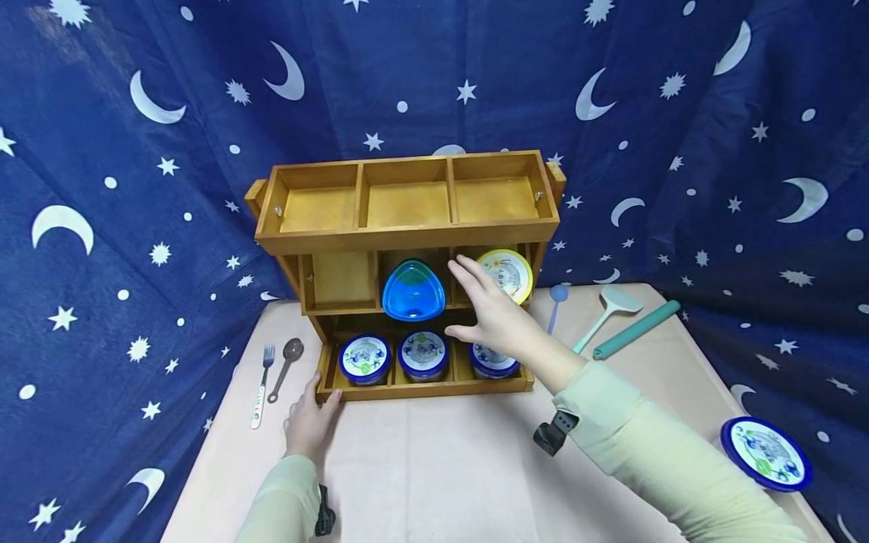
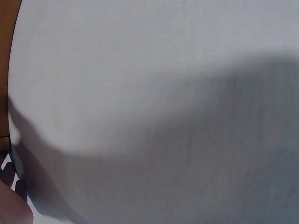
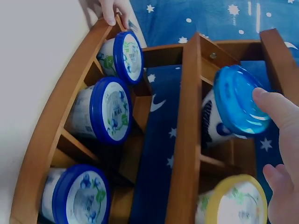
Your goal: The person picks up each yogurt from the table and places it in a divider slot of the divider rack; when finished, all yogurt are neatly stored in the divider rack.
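Note:
A three-tier wooden shelf (image 1: pixel 407 240) stands on the table. My left hand (image 1: pixel 307 424) holds its lower left front corner, thumb in front and fingers along the side. My right hand (image 1: pixel 498 313) reaches over the middle tier with fingers extended and spread. Nearest to it is a container with a rounded triangular blue lid (image 1: pixel 414 290) in the middle compartment; the right wrist view has the thumb (image 3: pixel 271 105) overlapping that lid, contact unclear. A yellow-lidded tub (image 1: pixel 508 273) sits in the right compartment, partly behind my hand. Blue-lidded tubs (image 1: pixel 424 353) fill the bottom tier.
A fork (image 1: pixel 262 385) and a brown spoon (image 1: pixel 287 368) lie left of the shelf. To the right are a small blue spoon (image 1: pixel 558 296), a pale spatula (image 1: pixel 616 302) and a green stick (image 1: pixel 637 329). Another blue-lidded tub (image 1: pixel 767 452) stands at the table's right edge.

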Motion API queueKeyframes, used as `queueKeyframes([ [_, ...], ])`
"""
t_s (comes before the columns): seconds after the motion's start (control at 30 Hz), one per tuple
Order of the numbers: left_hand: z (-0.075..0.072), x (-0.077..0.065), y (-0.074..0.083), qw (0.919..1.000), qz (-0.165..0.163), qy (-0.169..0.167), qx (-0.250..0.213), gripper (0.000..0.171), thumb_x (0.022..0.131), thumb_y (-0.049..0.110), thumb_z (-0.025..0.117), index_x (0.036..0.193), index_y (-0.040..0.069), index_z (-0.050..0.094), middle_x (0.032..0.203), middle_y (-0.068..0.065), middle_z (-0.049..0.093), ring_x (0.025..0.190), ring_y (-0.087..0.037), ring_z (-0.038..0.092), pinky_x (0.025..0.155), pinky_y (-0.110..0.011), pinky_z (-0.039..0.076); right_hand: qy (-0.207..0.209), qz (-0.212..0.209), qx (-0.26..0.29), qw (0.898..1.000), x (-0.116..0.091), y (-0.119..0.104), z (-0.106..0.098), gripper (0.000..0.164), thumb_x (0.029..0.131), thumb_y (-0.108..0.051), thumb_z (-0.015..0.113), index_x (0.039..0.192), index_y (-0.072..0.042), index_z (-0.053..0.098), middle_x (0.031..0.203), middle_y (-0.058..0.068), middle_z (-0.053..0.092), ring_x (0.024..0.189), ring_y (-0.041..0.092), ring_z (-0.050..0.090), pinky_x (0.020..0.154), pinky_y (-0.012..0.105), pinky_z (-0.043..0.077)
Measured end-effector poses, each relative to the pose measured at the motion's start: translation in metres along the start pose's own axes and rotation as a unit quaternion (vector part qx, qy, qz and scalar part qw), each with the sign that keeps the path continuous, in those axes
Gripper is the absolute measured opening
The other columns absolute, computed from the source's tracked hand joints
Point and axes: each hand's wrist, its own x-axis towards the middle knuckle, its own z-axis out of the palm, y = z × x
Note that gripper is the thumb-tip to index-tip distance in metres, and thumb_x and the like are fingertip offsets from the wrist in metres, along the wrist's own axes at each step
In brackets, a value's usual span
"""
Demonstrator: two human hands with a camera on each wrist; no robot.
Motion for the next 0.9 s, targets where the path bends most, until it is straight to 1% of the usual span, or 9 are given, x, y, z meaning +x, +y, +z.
queueKeyframes([
  [0.13, -0.001, 0.000, 0.002, 1.0000, -0.003, -0.003, 0.001, 0.082, 0.088, 0.067, 0.041, 0.150, 0.018, 0.020, 0.144, -0.024, 0.036, 0.123, -0.045, 0.035, 0.097, -0.061, 0.022, 0.005, 0.029, 0.016, 0.999, -0.013, 0.004, -0.018, 0.096, 0.075, -0.028, 0.081, 0.148, -0.006, 0.022, 0.152, 0.015, 0.020, 0.137, 0.034, 0.024, 0.103, 0.050, 0.033],
  [0.23, 0.000, 0.001, 0.002, 1.0000, -0.003, -0.002, 0.003, 0.081, 0.088, 0.065, 0.042, 0.150, 0.017, 0.020, 0.144, -0.024, 0.035, 0.123, -0.045, 0.035, 0.096, -0.062, 0.023, 0.011, 0.055, 0.022, 0.998, -0.022, 0.008, -0.031, 0.096, 0.074, -0.030, 0.081, 0.148, -0.008, 0.024, 0.151, 0.015, 0.021, 0.137, 0.036, 0.023, 0.102, 0.055, 0.031],
  [0.37, 0.001, 0.001, 0.001, 1.0000, -0.005, 0.000, 0.004, 0.078, 0.090, 0.061, 0.044, 0.150, 0.018, 0.020, 0.144, -0.024, 0.035, 0.123, -0.045, 0.036, 0.096, -0.061, 0.023, 0.023, 0.068, 0.016, 0.997, -0.034, 0.017, -0.045, 0.095, 0.072, -0.029, 0.082, 0.146, -0.006, 0.027, 0.150, 0.017, 0.021, 0.134, 0.041, 0.021, 0.100, 0.062, 0.027],
  [0.5, 0.001, 0.000, 0.000, 1.0000, -0.007, 0.001, 0.004, 0.075, 0.091, 0.058, 0.046, 0.150, 0.017, 0.021, 0.143, -0.024, 0.036, 0.123, -0.045, 0.036, 0.096, -0.061, 0.023, 0.028, 0.082, 0.010, 0.996, -0.048, 0.027, -0.058, 0.094, 0.073, -0.028, 0.081, 0.147, -0.007, 0.027, 0.150, 0.018, 0.021, 0.133, 0.042, 0.020, 0.098, 0.065, 0.025],
  [0.6, 0.001, 0.000, 0.000, 1.0000, -0.008, 0.002, 0.003, 0.075, 0.091, 0.058, 0.046, 0.149, 0.017, 0.021, 0.143, -0.024, 0.036, 0.123, -0.045, 0.036, 0.096, -0.061, 0.023, 0.029, 0.097, 0.006, 0.995, -0.059, 0.036, -0.066, 0.093, 0.075, -0.030, 0.080, 0.148, -0.009, 0.026, 0.151, 0.017, 0.019, 0.132, 0.043, 0.020, 0.097, 0.065, 0.026],
  [0.7, 0.001, 0.000, 0.001, 1.0000, -0.006, 0.003, 0.003, 0.075, 0.091, 0.057, 0.046, 0.149, 0.017, 0.022, 0.144, -0.024, 0.036, 0.123, -0.045, 0.036, 0.096, -0.060, 0.024, 0.035, 0.102, 0.006, 0.994, -0.069, 0.044, -0.072, 0.092, 0.076, -0.028, 0.079, 0.148, -0.009, 0.025, 0.150, 0.018, 0.019, 0.132, 0.044, 0.019, 0.096, 0.067, 0.025],
  [0.8, 0.000, 0.000, 0.001, 1.0000, -0.003, 0.003, 0.006, 0.074, 0.092, 0.056, 0.046, 0.150, 0.018, 0.021, 0.144, -0.024, 0.036, 0.122, -0.045, 0.037, 0.096, -0.060, 0.024, 0.046, 0.107, 0.000, 0.993, -0.078, 0.054, -0.076, 0.091, 0.075, -0.024, 0.080, 0.147, -0.006, 0.027, 0.149, 0.020, 0.022, 0.132, 0.045, 0.019, 0.095, 0.068, 0.023],
  [0.9, 0.000, 0.000, 0.000, 1.0000, -0.001, 0.001, 0.009, 0.074, 0.092, 0.056, 0.046, 0.150, 0.018, 0.020, 0.144, -0.024, 0.035, 0.122, -0.046, 0.037, 0.095, -0.061, 0.025, 0.053, 0.128, -0.012, 0.990, -0.088, 0.063, -0.080, 0.091, 0.073, -0.025, 0.081, 0.146, -0.006, 0.029, 0.147, 0.021, 0.024, 0.129, 0.046, 0.023, 0.093, 0.068, 0.027],
])
